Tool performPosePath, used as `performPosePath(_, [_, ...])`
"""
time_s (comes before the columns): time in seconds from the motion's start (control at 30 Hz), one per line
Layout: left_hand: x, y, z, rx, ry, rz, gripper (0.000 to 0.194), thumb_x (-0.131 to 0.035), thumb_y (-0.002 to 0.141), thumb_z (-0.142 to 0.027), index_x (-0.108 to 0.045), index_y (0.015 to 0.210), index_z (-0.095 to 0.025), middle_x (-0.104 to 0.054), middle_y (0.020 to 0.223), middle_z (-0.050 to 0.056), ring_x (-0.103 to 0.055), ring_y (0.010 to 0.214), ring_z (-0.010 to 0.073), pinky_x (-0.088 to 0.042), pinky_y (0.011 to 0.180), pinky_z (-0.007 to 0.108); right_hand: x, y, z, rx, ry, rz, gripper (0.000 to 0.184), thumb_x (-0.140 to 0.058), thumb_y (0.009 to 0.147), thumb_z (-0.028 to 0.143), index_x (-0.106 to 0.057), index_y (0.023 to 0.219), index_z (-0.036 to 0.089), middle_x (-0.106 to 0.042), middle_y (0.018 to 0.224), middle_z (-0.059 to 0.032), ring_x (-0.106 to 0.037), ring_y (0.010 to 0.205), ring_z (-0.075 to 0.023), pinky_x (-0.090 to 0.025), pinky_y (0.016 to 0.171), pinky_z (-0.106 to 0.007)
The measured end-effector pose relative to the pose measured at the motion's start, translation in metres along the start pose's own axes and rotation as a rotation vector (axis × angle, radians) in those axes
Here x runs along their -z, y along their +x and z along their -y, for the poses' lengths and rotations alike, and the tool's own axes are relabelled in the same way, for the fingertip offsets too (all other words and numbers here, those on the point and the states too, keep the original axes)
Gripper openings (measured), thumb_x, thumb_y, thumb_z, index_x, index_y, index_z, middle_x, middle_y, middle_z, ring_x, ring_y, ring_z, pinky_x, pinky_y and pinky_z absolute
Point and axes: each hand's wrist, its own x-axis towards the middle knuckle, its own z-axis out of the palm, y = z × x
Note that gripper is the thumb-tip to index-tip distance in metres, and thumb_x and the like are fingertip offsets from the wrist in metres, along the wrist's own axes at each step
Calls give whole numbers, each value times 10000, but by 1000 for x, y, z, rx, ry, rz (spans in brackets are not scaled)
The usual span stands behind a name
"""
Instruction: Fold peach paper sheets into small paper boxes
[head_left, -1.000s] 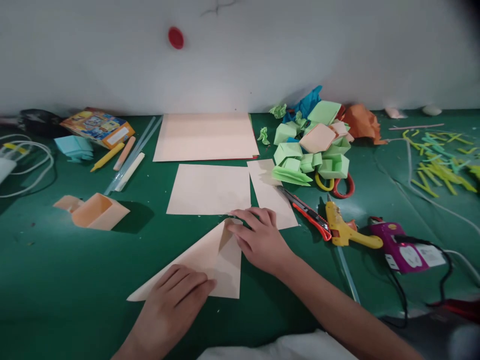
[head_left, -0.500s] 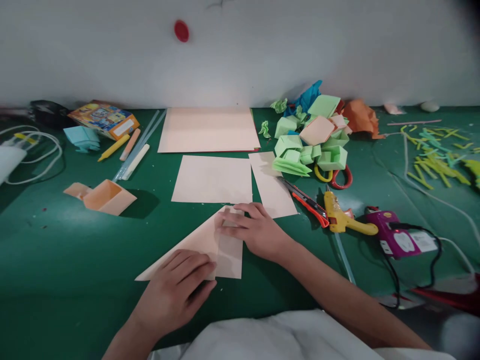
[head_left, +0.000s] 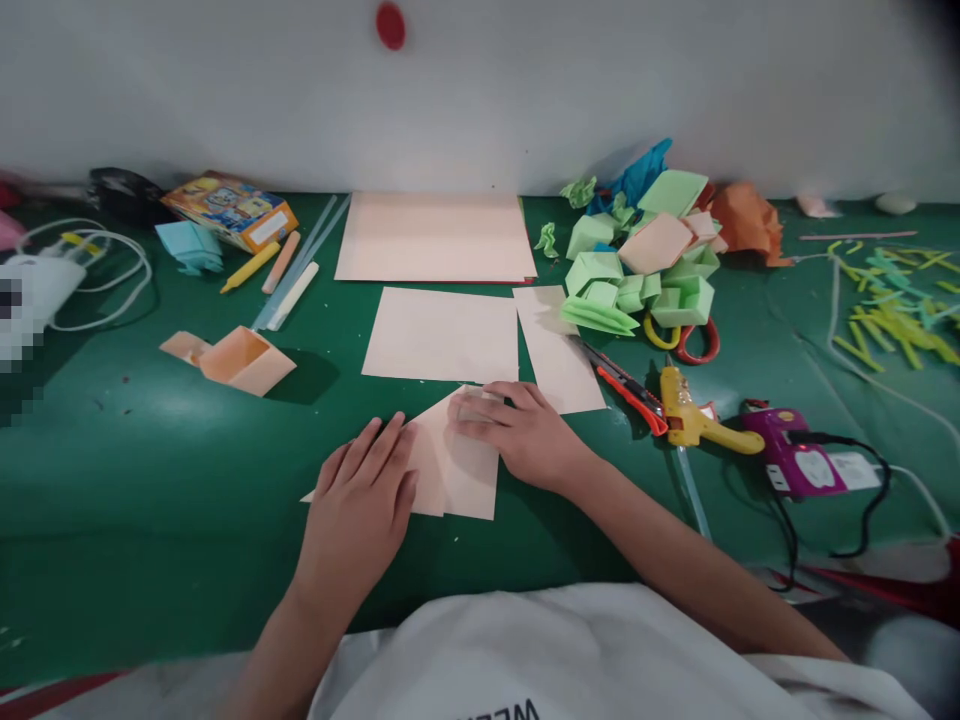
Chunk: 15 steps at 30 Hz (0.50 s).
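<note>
Your folded sheet [head_left: 469, 480] lies on the green bench [head_left: 150, 520] and is taken as dial centre, 12 o'clock toward the wall [head_left: 225, 90]. Your left hand [head_left: 356, 510] rests flat on its 9 o'clock side, fingers nearly together, gripping nothing. Your right hand [head_left: 536, 440] lies at 2 o'clock, fingers extended over the far corner, no pinch visible.

Risks. Should your left hand press with layers misaligned, the crease could set crooked. Should your right hand drag, the upper layer could slip. At 2 o'clock, the craft knife [head_left: 637, 403] could nick you on a careless reach; blade exposure cannot be confirmed. At 3, an outward swing could knock the glue gun [head_left: 682, 410].

Count. At 10: one light-blue folded piece [head_left: 187, 245], one paper box [head_left: 259, 365]. Between 10 and 11: one printed carton [head_left: 232, 210], one yellow stick [head_left: 251, 267], one orange stick [head_left: 281, 262], one white stick [head_left: 294, 295], two clear rods [head_left: 311, 257]. At 12: one sheet stack [head_left: 435, 240], uncountable within; one loose sheet [head_left: 450, 335]. Between 1 and 2: one narrow sheet [head_left: 555, 350]; one folded-paper pile [head_left: 656, 243], too overlapped to count. At 2: one craft knife, one pair of scissors [head_left: 697, 361]. At 3: one glue gun, one purple box [head_left: 787, 470].
</note>
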Motion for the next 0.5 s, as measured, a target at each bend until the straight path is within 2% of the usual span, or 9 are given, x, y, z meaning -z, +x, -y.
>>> performPosePath(0.1, [-6,-1,-2,4,7,-4,518,-358,1057,-310,-436,1541,-144,-479,1581,113,-406,1486,333,-378,1167,548,4,-2,3,42,15,8,489,-501,966,152,-613,1426,276,-456,1604,0,-385,1401,-308,-360,1119,-519])
performPosePath(0.17, [-8,0,-1,-7,9,2,528,-348,1062,-316,-427,1546,-120,-453,1598,120,-367,1509,331,-332,1206,547,7,-4,7,84,37,17,514,-510,963,194,-569,1467,277,-417,1629,-23,-358,1427,-321,-337,1127,-536])
performPosePath(0.33, [-8,4,2,-28,-3,33,528,-346,1067,-319,-422,1552,-126,-400,1630,122,-303,1541,313,-264,1251,541,8,-5,20,139,55,95,500,-508,1001,316,-515,1498,372,-391,1643,20,-325,1463,-345,-253,1165,-581])
performPosePath(0.5, [-4,11,9,-38,-18,54,524,-342,1069,-327,-422,1555,-148,-357,1651,137,-300,1542,319,-315,1222,542,8,-2,23,121,38,124,476,-475,1039,367,-498,1514,345,-381,1650,-5,-316,1479,-343,-273,1162,-554])
